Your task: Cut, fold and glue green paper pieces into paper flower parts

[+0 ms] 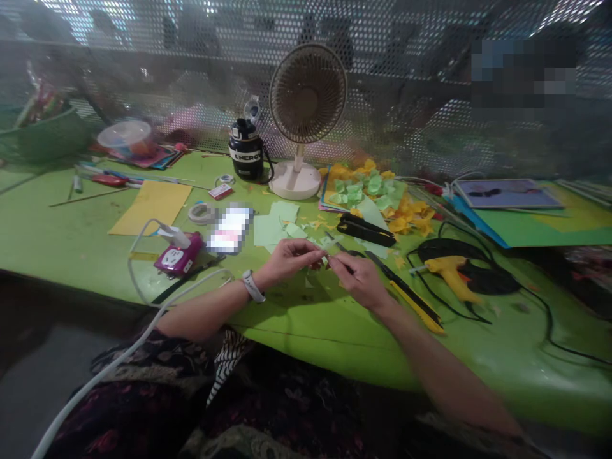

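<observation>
My left hand (294, 261), a pale watch on its wrist, is closed in a pinch just above the green table. Close against it, my right hand (359, 275) also pinches, fingertips nearly touching. Between the fingertips is a small piece of light green paper (326, 260), mostly covered by the fingers. Light green paper sheets (270, 229) and scraps lie just beyond. A long black object (366, 229) rests behind my right hand. A yellow and black utility knife (417, 307) lies right of that hand.
A yellow glue gun (449, 271) with a black cord lies at right. Green and yellow paper flowers (370, 185) are heaped behind. A fan (308, 95), black bottle (246, 153), phone (230, 229), tape roll (201, 213) and purple power adapter (179, 255) stand or lie around; a white cable crosses my left forearm.
</observation>
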`<state>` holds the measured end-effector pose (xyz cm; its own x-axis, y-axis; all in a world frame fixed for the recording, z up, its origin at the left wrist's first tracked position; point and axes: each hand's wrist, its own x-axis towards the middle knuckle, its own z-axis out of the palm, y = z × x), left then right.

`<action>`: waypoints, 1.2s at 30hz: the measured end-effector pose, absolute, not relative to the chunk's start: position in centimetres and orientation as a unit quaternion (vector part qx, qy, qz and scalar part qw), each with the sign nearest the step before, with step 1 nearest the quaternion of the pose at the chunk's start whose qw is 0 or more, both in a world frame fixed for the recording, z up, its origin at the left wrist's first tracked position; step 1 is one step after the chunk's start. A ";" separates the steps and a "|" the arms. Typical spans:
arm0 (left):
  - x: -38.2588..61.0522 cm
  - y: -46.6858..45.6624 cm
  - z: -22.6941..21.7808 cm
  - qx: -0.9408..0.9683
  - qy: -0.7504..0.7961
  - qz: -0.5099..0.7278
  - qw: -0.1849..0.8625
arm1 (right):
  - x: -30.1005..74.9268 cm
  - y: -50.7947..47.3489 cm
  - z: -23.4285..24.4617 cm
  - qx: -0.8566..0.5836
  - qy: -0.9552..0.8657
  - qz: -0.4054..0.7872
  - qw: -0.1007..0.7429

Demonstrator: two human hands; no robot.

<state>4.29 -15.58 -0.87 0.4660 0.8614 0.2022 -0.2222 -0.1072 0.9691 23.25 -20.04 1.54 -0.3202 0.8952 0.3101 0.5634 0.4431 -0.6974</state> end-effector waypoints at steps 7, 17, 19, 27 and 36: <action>4.7 -15.9 -0.9 0.549 0.272 0.456 0.645 | 23.4 -19.9 1.2 -0.480 -0.755 0.290 0.340; 4.9 -16.1 -1.3 0.502 0.277 0.516 0.636 | 22.6 -20.2 0.5 -0.474 -0.751 0.207 0.410; 4.9 -16.0 -1.2 0.496 0.280 0.524 0.633 | 22.5 -20.2 0.1 -0.463 -0.760 0.178 0.419; 4.9 -16.0 -0.9 0.507 0.286 0.518 0.627 | 22.9 -19.9 0.5 -0.445 -0.768 0.180 0.424; 4.8 -15.9 -1.0 0.518 0.272 0.523 0.621 | 22.9 -20.0 0.2 -0.449 -0.753 0.214 0.432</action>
